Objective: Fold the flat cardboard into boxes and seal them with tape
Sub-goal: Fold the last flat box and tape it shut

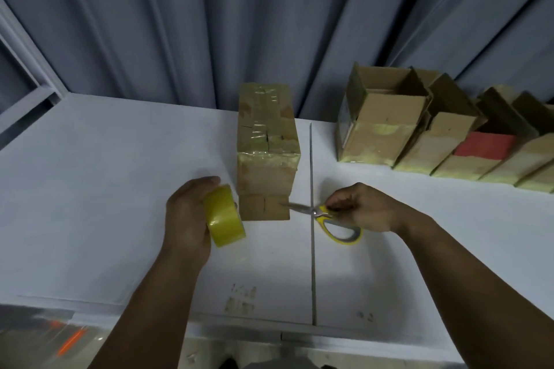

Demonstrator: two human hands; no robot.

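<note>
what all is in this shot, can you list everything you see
tape-sealed brown cardboard box: one, brown under yellowish tape, middle of the table
roll of yellow packing tape: one, yellow, left of that box
yellow-and-grey-handled scissors: one pair, tips at the box's near flap
open brown cardboard boxes: at least four, yellowish tape low on them, one with a red patch, row at right rear, running out of frame
white table: one, under everything
thin metal strip: one, grey, front to back across the table
pleated curtain: one, blue-grey, behind the table
left hand: one, grips the tape roll
right hand: one, grips the scissors
</note>
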